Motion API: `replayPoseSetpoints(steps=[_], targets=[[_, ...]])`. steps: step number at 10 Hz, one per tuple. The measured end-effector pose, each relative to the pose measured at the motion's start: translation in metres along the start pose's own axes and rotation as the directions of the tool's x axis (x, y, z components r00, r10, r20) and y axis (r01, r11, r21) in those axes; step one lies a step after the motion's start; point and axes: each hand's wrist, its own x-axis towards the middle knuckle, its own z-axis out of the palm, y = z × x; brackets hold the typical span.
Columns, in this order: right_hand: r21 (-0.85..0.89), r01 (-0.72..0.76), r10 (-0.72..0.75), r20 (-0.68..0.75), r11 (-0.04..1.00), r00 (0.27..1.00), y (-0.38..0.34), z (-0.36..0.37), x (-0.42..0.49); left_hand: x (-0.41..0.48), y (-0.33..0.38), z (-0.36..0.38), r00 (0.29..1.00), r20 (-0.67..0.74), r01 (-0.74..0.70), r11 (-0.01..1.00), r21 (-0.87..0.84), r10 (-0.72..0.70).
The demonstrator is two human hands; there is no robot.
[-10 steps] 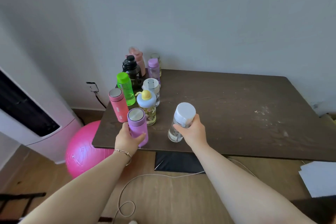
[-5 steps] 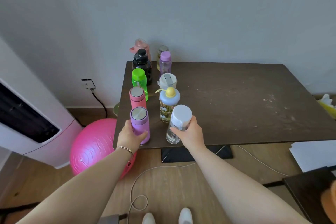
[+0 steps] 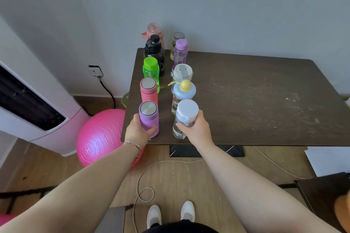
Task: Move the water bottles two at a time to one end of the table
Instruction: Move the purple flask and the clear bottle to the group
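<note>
Several water bottles stand in two rows at the left end of the dark wooden table (image 3: 255, 100). My left hand (image 3: 137, 131) grips a purple flask with a steel cap (image 3: 148, 117) at the near left corner, upright on the table. My right hand (image 3: 197, 128) holds a clear bottle with a white lid (image 3: 184, 117) beside it, also upright near the front edge. Behind them stand a pink flask (image 3: 148, 90), a green bottle (image 3: 151, 70), a black bottle (image 3: 154, 49), a blue-lidded bottle with a yellow knob (image 3: 184, 92), a white-capped bottle (image 3: 182, 73) and a lilac bottle (image 3: 180, 49).
A pink exercise ball (image 3: 100, 136) lies on the floor left of the table, next to a white appliance (image 3: 37, 111). A cable (image 3: 144, 185) loops over the wooden floor by my white shoes (image 3: 170, 213). A dark stool (image 3: 325, 195) sits at the lower right.
Both hands have carried the two bottles left to the near left corner and lowered them behind the rows. My view has tilted down, showing my feet.
</note>
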Motion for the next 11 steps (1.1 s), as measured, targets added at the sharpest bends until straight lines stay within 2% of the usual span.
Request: replayPoseSetpoints(steps=[2, 5, 7, 9, 11], targets=[[-0.043, 0.026, -0.024, 0.036, 0.999, 0.999, 0.001, -0.003, 0.001, 0.003, 0.002, -0.001, 1.0, 0.023, -0.004, 1.0, 0.008, 0.004], [-0.048, 0.038, -0.036, 0.042, 0.998, 0.998, -0.004, -0.004, 0.002, 0.001, 0.015, -0.012, 0.994, 0.014, -0.107, 0.994, 0.001, 0.107], [-0.008, 0.097, -0.097, -0.007, 0.995, 0.995, -0.016, -0.011, -0.003, -0.002, 0.025, -0.024, 0.982, 0.002, -0.187, 0.982, -0.035, 0.187], [-0.121, 0.138, -0.141, -0.018, 0.983, 0.99, -0.029, -0.025, -0.006, 0.0, 0.039, -0.042, 0.962, 0.006, -0.273, 0.957, 0.1, 0.274], [-0.366, 0.281, -0.307, -0.015, 0.887, 0.952, -0.057, -0.044, -0.004, -0.001, 0.073, -0.062, 0.94, 0.079, -0.337, 0.876, 0.344, 0.331]])
